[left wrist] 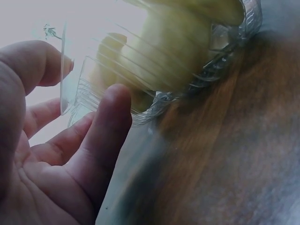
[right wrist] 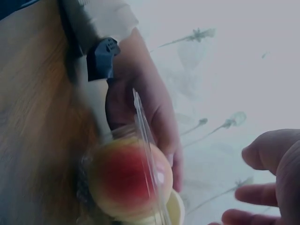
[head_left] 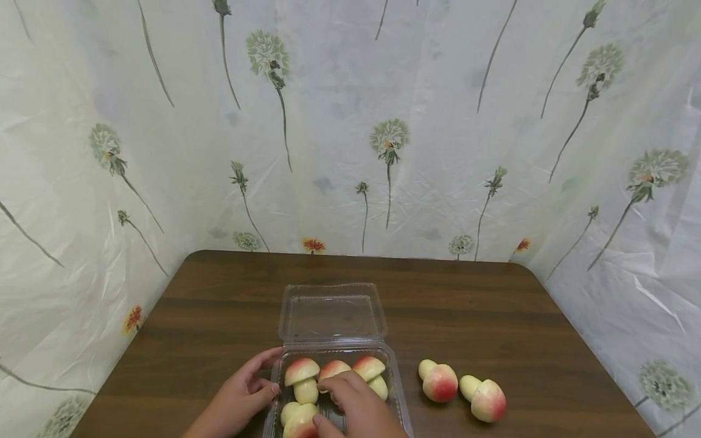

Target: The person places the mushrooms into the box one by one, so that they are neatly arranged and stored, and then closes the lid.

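Observation:
A clear plastic clamshell container lies with its lid folded back. In it are several mushroom-shaped pieces with cream stems and red-tinted caps, among them a left one and a front one. At the container's left edge, my left hand holds the rim, thumb and fingers bent against it. My right hand is over the container, fingers bent above the middle piece and partly hiding it. Thumb and fingers are apart in the right wrist view, where nothing shows between them.
To the right of the container, two more mushroom-shaped pieces, one nearer and one farther, lie on the brown wooden table. A white curtain with dandelion prints hangs behind and at both sides.

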Demonstrator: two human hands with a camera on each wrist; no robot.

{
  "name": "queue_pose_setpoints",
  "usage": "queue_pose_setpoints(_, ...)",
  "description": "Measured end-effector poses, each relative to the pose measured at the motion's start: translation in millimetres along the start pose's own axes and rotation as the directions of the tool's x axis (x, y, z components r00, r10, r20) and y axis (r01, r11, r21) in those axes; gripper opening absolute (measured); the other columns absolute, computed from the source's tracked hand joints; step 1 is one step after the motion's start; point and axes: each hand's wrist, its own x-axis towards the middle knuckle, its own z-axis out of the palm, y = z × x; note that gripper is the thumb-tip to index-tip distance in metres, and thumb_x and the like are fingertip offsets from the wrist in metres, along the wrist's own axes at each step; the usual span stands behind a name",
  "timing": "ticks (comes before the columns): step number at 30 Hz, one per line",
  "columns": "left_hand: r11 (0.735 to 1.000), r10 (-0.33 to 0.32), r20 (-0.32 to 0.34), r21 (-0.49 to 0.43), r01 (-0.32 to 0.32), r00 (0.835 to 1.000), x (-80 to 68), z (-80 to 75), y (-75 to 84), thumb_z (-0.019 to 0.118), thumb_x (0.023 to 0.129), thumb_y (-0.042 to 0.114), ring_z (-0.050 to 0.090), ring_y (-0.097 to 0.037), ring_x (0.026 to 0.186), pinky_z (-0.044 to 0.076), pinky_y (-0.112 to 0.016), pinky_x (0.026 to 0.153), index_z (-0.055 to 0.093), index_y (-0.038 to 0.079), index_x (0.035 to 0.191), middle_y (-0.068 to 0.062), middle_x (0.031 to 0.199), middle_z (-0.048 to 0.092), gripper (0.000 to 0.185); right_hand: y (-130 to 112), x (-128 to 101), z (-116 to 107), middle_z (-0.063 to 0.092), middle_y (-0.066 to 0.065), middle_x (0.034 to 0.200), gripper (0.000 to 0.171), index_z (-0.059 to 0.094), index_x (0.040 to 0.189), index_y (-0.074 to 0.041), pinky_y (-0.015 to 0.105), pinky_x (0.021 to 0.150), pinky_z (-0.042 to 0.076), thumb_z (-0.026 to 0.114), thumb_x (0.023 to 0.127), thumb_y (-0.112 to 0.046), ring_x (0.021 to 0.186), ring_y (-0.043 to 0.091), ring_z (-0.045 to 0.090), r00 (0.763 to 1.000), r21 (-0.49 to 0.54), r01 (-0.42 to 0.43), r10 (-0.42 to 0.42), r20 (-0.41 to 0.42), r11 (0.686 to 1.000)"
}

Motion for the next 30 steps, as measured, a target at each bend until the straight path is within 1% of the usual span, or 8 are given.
queue_pose_setpoints(5, 1.000, -0.017, 0.003, -0.013, 0.018, 1.000, 1.0, 0.9, -0.5, 0.067, 0.102, 0.009, 0.070, -0.017, 0.097, 0.061, -0.026, 0.080, 0.036, 0.003, 0.160, -0.032, 0.150, 0.040, 0.066, 8.4, -9.0, -2.2, 0.064, -0.002, 0.113, 0.035, 0.066, 0.127, -0.016, 0.023, 0.073, 0.057, 0.078, 0.096, -0.025, 0.093, 0.007, 0.062, 0.995, 0.042, 0.072, -0.069, -0.071, 0.997)
queue_pose_setpoints(7, 1.000, -0.023, 0.006, -0.021, 0.024, 1.000, 1.1, 1.3, -1.0, 0.067, 0.102, 0.009, 0.070, -0.017, 0.099, 0.061, -0.026, 0.082, 0.035, 0.003, 0.160, -0.032, 0.151, 0.039, 0.067, 11.2, -12.2, -3.5, 0.064, -0.003, 0.114, 0.035, 0.065, 0.127, -0.017, 0.023, 0.073, 0.058, 0.079, 0.095, -0.022, 0.094, 0.007, 0.063, 0.993, 0.053, 0.086, -0.081, -0.090, 0.995)
queue_pose_setpoints(11, 0.999, -0.024, 0.002, -0.032, 0.024, 1.000, 1.4, 1.8, -1.5, 0.067, 0.101, 0.009, 0.070, -0.017, 0.099, 0.061, -0.027, 0.082, 0.034, 0.003, 0.160, -0.032, 0.152, 0.039, 0.068, 13.3, -17.3, -7.9, 0.063, -0.008, 0.116, 0.033, 0.066, 0.127, -0.019, 0.022, 0.072, 0.056, 0.077, 0.096, -0.024, 0.091, 0.003, 0.061, 0.993, 0.045, 0.065, -0.061, -0.098, 0.997)
queue_pose_setpoints(14, 0.999, -0.023, -0.004, -0.035, 0.023, 1.000, 1.7, 1.8, -2.3, 0.067, 0.101, 0.008, 0.071, -0.017, 0.099, 0.061, -0.027, 0.082, 0.035, 0.002, 0.160, -0.033, 0.153, 0.038, 0.068, 14.8, -21.2, -9.6, 0.064, -0.007, 0.115, 0.032, 0.066, 0.128, -0.018, 0.021, 0.072, 0.056, 0.075, 0.098, -0.026, 0.090, 0.001, 0.061, 0.994, 0.035, 0.052, -0.048, -0.099, 0.998)
queue_pose_setpoints(18, 0.999, -0.024, -0.005, -0.043, 0.024, 1.000, 2.2, 0.1, -2.9, 0.067, 0.100, 0.008, 0.071, -0.017, 0.099, 0.062, -0.027, 0.083, 0.034, 0.002, 0.160, -0.033, 0.153, 0.038, 0.069, 19.8, -24.4, -8.7, 0.065, -0.004, 0.114, 0.033, 0.067, 0.126, -0.014, 0.023, 0.071, 0.058, 0.078, 0.095, -0.017, 0.089, 0.002, 0.063, 0.990, 0.047, 0.066, -0.060, -0.126, 0.997)
queue_pose_setpoints(21, 0.998, -0.029, 0.002, -0.047, 0.029, 1.000, 1.7, 0.6, -2.7, 0.067, 0.101, 0.008, 0.070, -0.017, 0.100, 0.061, -0.028, 0.084, 0.034, 0.002, 0.161, -0.033, 0.152, 0.038, 0.069, 24.3, -28.7, -7.5, 0.065, -0.004, 0.112, 0.036, 0.068, 0.123, -0.011, 0.023, 0.070, 0.058, 0.080, 0.089, -0.010, 0.087, 0.003, 0.063, 0.983, 0.062, 0.078, -0.066, -0.172, 0.995)
queue_pose_setpoints(24, 0.999, -0.028, 0.000, -0.041, 0.027, 1.000, 1.2, 0.8, -2.3, 0.066, 0.101, 0.009, 0.070, -0.018, 0.102, 0.061, -0.028, 0.085, 0.034, 0.002, 0.161, -0.032, 0.152, 0.039, 0.068, 27.5, -32.4, -6.5, 0.066, -0.004, 0.109, 0.038, 0.069, 0.121, -0.010, 0.023, 0.070, 0.059, 0.081, 0.086, -0.005, 0.086, 0.004, 0.064, 0.972, 0.081, 0.092, -0.072, -0.222, 0.992)
queue_pose_setpoints(30, 0.998, -0.027, 0.008, -0.049, 0.027, 1.000, 0.8, 1.1, -2.6, 0.066, 0.103, 0.010, 0.070, -0.020, 0.101, 0.061, -0.028, 0.084, 0.033, 0.003, 0.161, -0.032, 0.152, 0.039, 0.067, 36.7, -39.0, -6.9, 0.066, 0.000, 0.103, 0.038, 0.068, 0.119, -0.010, 0.022, 0.068, 0.058, 0.079, 0.083, 0.000, 0.085, 0.004, 0.063, 0.954, 0.089, 0.157, -0.128, -0.272, 0.984)
